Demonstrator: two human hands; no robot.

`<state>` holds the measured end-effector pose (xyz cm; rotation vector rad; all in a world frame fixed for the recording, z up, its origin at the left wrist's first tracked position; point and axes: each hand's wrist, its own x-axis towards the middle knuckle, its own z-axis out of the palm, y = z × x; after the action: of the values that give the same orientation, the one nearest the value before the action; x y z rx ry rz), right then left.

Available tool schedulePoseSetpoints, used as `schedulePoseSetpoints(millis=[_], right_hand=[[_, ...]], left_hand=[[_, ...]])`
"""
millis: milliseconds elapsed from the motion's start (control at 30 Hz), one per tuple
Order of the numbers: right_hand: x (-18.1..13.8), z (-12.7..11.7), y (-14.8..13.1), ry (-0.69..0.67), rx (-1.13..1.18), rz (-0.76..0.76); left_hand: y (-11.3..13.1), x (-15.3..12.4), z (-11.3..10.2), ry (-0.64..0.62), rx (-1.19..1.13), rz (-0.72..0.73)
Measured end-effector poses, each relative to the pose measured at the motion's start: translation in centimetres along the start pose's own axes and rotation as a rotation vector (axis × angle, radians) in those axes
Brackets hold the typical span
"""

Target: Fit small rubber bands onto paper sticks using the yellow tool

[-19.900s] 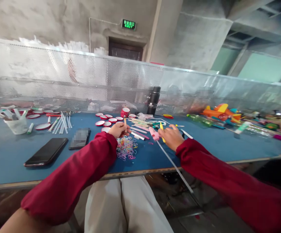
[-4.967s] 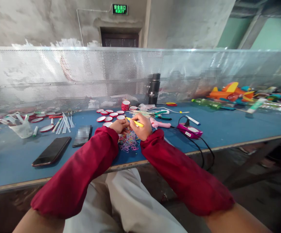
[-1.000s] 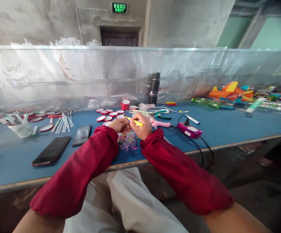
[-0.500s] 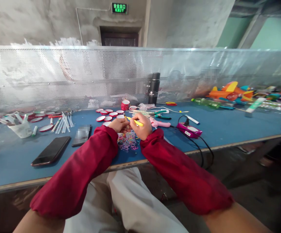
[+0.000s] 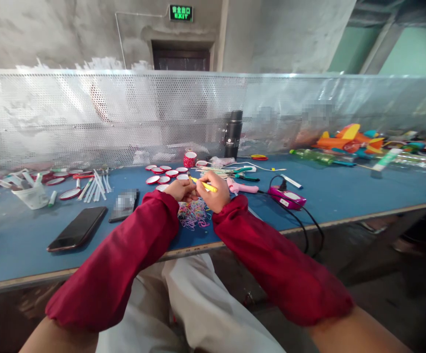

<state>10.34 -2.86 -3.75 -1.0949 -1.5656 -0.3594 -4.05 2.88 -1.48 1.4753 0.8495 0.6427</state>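
Observation:
My right hand [image 5: 215, 192] grips a yellow pen [image 5: 208, 187] like a writing tool, its tip pointing left. My left hand [image 5: 180, 189] is closed, with a small, thin, stick-like piece [image 5: 188, 173] upright at its fingertips; its exact kind is too small to tell. The pen's tip reaches this piece and seems to meet it. Both hands are close together over a pile of colourful rubber bands [image 5: 194, 214]. Several red-rimmed round lids [image 5: 153, 180] with white insides lie just beyond my left hand.
Two phones, one a dark phone [image 5: 77, 228], lie left, near a white cup [image 5: 32, 197] of pens. A pink glue gun [image 5: 243, 187], green-handled pliers [image 5: 245, 171] and a purple power strip [image 5: 287, 197] with black cable are right. A black thermos [image 5: 233, 135] stands behind.
The yellow pen's tip has shifted slightly left, onto the small piece at my left fingertips. My arms and the things on the table look unmoved.

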Motion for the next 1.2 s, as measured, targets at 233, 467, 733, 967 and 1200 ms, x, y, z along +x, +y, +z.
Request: schedulePoseSetpoints(millis=[233,467,733,967,1200], right_hand=[[0.0,0.06,0.09,-0.014,-0.011,0.016],[0.06,0.01,-0.05,-0.023,0.013,-0.018],[-0.03,0.16,0.17,0.012,0.006,0.006],[0.01,0.15,0.1,-0.03,0.014,-0.004],[-0.02,0.1,0.05,-0.011,0.021,0.007]], left_hand=[[0.05,-0.05,0.05,-0.002,-0.004,-0.013],[0.1,-0.03,0.1,0.002,-0.012,-0.005],[0.0,-0.01,0.03,-0.005,-0.011,-0.004],[-0.05,0.11,-0.02,0.012,0.009,-0.007],[-0.21,0.28,-0.15,0.01,0.013,0.0]])
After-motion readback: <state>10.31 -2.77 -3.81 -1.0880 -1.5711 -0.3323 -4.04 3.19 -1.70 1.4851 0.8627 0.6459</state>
